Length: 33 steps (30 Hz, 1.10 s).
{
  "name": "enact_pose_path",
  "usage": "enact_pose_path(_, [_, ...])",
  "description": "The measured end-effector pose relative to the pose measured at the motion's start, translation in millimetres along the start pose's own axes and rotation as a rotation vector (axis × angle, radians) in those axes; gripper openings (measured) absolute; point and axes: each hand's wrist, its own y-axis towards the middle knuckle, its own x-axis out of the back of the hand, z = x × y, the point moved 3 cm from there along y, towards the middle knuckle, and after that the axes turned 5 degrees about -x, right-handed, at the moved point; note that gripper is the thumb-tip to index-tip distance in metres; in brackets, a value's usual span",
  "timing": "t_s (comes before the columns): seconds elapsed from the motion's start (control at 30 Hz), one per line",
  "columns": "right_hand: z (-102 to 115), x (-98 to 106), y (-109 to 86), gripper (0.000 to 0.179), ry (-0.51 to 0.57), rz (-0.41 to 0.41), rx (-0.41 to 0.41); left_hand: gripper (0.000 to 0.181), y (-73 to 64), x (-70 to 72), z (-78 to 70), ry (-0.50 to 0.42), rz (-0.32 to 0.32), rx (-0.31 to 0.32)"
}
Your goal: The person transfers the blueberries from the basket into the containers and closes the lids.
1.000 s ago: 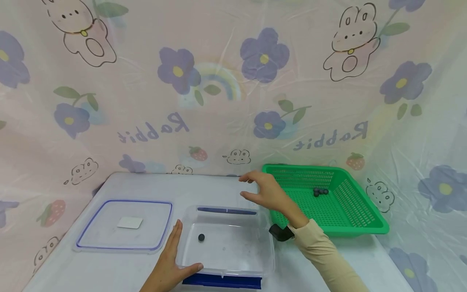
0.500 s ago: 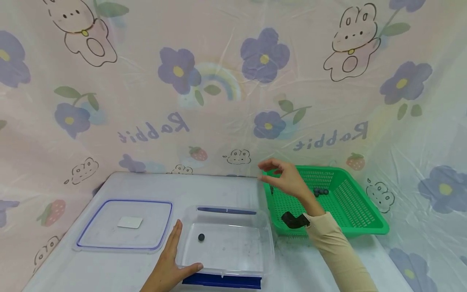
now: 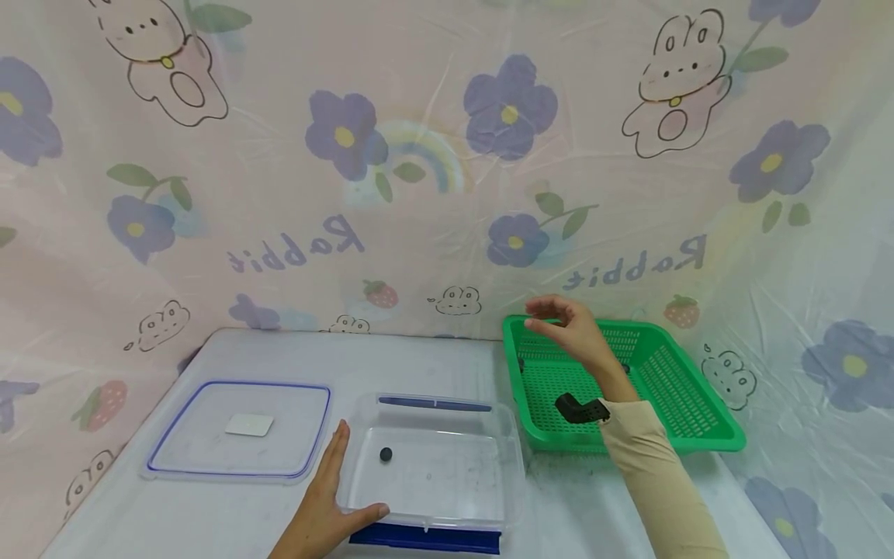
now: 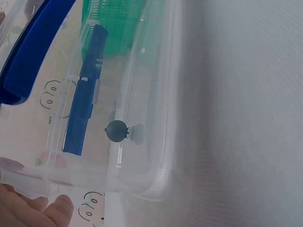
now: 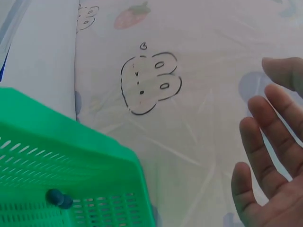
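Your lid (image 3: pixel 209 452) sits lower left, just a skinny strip of table (image 3: pixel 412 365) before the clear box (image 3: pixel 447 477) at lower centre, more room above it. Left wrist cam catches the toothed crown on the berry (image 4: pixel 116 131) inside; head cam only gets a dark dot. Left hand (image 3: pixel 324 493): straight fingers along the box's left side, thumb spread across the near rim; right hand (image 3: pixel 576 330): thumb and loosely bent fingers apart over the green basket (image 3: pixel 677 388).

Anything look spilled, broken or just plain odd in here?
Nothing looks spilled or broken: the single dark berry sits inside the clear box. The odd bit is the printed backdrop behind: both "Rabbit" words read mirror-reversed, perhaps because it hangs wrong side out.
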Motion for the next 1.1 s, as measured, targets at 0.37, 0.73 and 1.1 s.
enact_pose_path(0.37, [-36.1, 4.4, 8.3, 0.034, 0.043, -0.048, -0.063, 0.115, 1.3, 0.5, -2.1, -0.003, 0.019, 0.028])
enact_pose_path(0.73, [-89.5, 6.5, 18.4, 0.035, 0.110, -0.094, -0.101, 0.115, 0.2, -0.3, 0.6, -0.026, -0.019, -0.042])
enact_pose_path(1.1, [-114.2, 2.6, 23.1, 0.035, 0.110, -0.036, -0.201, 0.114, 0.8, 0.2, 0.1, 0.005, -0.011, 0.006])
